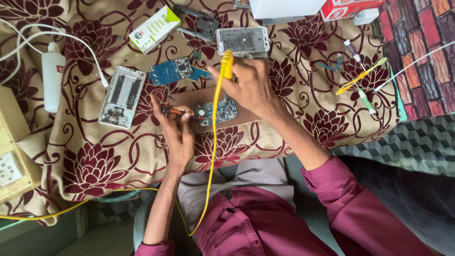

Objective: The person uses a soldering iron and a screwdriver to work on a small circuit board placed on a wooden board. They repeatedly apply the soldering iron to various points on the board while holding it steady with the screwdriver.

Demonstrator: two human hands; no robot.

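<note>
Circuit board (217,112) half-hidden — right hand (251,87) clamped on yellow iron (227,65), left hand (177,130) on tweezers (176,112).

A white plastic bottle (52,76) lies at left on the floral cloth (95,161). An opened phone frame (122,96) rests beside a loose blue circuit board (171,71). A white-and-green carton (154,28) lies above; a second frame (242,40) sits near the top centre.

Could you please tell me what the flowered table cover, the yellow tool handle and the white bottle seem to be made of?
The beige table cover with maroon flowers looks like woven cloth: it drapes and folds at the edge. The yellow tool handle in the right hand looks like smooth, slightly glossy plastic, its cord rubbery. The white bottle appears to be translucent matte plastic.
</note>
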